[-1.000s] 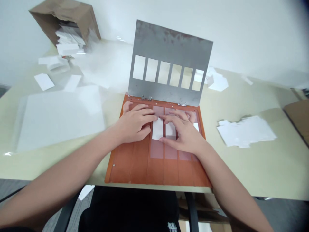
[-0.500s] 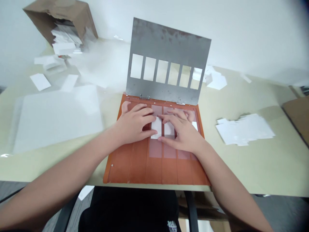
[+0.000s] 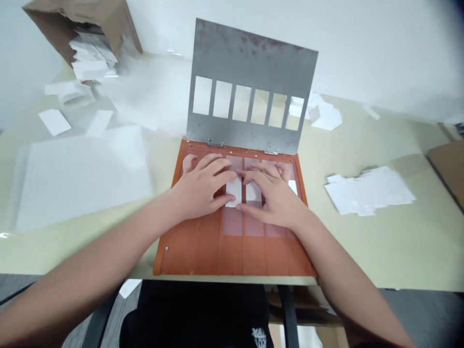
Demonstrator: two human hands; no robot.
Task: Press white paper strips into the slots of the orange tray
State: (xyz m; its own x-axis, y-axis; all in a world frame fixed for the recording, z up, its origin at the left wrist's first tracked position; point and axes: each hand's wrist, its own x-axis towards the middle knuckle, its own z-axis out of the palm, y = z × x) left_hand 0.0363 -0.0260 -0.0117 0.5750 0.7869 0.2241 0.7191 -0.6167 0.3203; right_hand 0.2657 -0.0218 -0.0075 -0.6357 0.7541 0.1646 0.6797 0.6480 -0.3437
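A white card (image 3: pixel 234 191) lies on the orange board (image 3: pixel 206 253), with fingertips of both hands at its edges. My left hand (image 3: pixel 203 188) rests on the board at the card's left side, fingers spread. From the right, my right hand (image 3: pixel 271 195) touches the same card with thumb and index finger, its fingers apart, over a second white card (image 3: pixel 253 192). Pinkish translucent strips (image 3: pixel 232 224) lie under the cards. Hinged at the board's back edge, a grey metal plate (image 3: pixel 250 53) with several rectangular windows stands raised.
A loose stack of white cards (image 3: pixel 369 191) lies to the right. More cards (image 3: pixel 324 116) sit behind the plate. At left are a translucent sheet (image 3: pixel 83 179), loose cards (image 3: pixel 54 122) and an open cardboard box (image 3: pixel 116 24) holding white pieces.
The view has shifted slightly. Both hands stay nearly in place at the card, with only a slight movement of the left fingers over its upper edge.
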